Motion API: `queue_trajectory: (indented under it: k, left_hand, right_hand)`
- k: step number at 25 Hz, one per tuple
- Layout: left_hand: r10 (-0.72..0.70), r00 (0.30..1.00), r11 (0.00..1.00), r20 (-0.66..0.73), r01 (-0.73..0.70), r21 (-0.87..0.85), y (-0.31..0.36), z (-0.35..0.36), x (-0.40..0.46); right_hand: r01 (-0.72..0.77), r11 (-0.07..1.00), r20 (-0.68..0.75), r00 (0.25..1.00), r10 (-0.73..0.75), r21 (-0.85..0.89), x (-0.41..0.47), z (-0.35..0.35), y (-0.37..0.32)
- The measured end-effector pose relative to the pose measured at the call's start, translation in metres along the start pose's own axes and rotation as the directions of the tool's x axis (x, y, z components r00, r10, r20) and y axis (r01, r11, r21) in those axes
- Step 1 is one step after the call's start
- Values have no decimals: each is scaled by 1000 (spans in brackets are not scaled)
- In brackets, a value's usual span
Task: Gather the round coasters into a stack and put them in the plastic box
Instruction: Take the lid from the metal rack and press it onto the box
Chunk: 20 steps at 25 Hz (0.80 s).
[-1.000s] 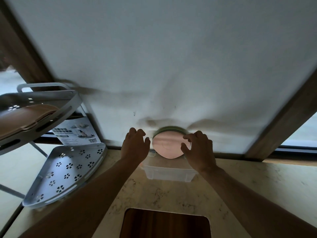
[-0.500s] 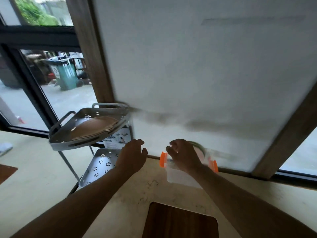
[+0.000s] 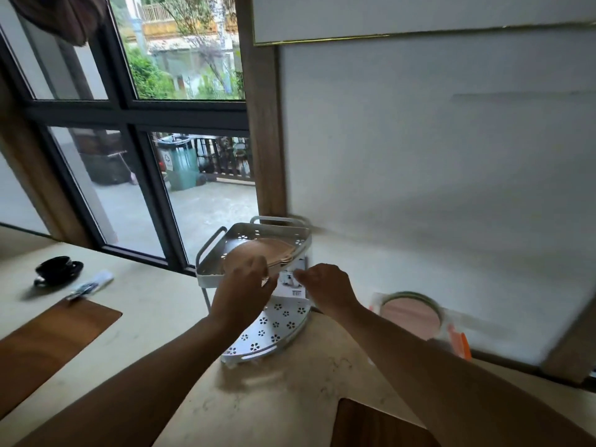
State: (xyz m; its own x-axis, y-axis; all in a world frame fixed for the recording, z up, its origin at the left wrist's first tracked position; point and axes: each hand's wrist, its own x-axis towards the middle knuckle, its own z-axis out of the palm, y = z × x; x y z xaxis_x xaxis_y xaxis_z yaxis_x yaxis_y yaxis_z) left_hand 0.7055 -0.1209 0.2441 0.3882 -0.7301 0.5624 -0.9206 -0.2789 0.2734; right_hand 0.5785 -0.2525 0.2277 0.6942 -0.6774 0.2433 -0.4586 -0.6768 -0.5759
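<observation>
Biggest thing w/ the hands is the white corner rack (image 3: 206, 253), sitting just beyond and a bit left of both of them; its lower shelf (image 3: 274, 327) is lying under the wrists, holes showing, nothing on it that I can see. In the rack's top tray a tan stack of coasters (image 3: 261, 250) is lying flat, so no real long axis to speak of, just a round disc w/ its near edge facing the fingers. Left hand (image 3: 242, 298) is hovering at that near edge, fingers spread and curling over the tray rim, prob touching or almost touching the stack; blur is making it hard to say, and it's not clamped on anything I can make out. Right hand (image 3: 329, 288) is hanging just right of the left one, in front of the paper label (image 3: 292, 283), fingers loosely apart, holding nothing. So left is the nearer hand to the tan stack; the right would be reaching across. Plastic box (image 3: 451, 321) w/ orange latch is sitting well off to the right of the right hand, against the wall, w/ a pink coaster (image 3: 409, 316) already inside it, green rim peeking round it. My guess: next move is lifting the tan ones up and over the tray rim, then carrying rightward to the box.
</observation>
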Motion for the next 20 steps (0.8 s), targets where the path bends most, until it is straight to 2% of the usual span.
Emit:
queue_trajectory:
  k: [1, 3, 5, 8, 12, 15, 20]
  left_hand:
    - [5, 1000, 999, -17, -4, 38, -8, -2, 5]
    - [-11, 999, 991, 52, 4, 132, -24, -1, 15]
    - [-23, 990, 991, 142, 4, 134, -41, 5, 18]
    - [-10, 992, 1000, 127, 9, 13, -58, 13, 18]
    - [-39, 999, 995, 19, 41, -94, -65, 19, 16]
    - [-11, 1000, 997, -17, 9, -72, -63, 20, 14]
    - [20, 1000, 1000, -7, -20, 22, -52, 17, 16]
  right_hand:
    - [-37, 998, 25, 999, 36, 47, 3, 7, -6]
    - [-178, 945, 69, 984, 165, 276, 11, 20, -18]
    - [-332, 782, 123, 941, 316, 528, 21, 32, -32]
    - [-423, 542, 194, 882, 429, 726, 31, 49, -48]
    - [-480, 465, 202, 825, 528, 744, 46, 70, -56]
    - [-500, 409, 209, 790, 577, 764, 52, 76, -58]
    - [-474, 369, 179, 774, 607, 799, 49, 65, -62]
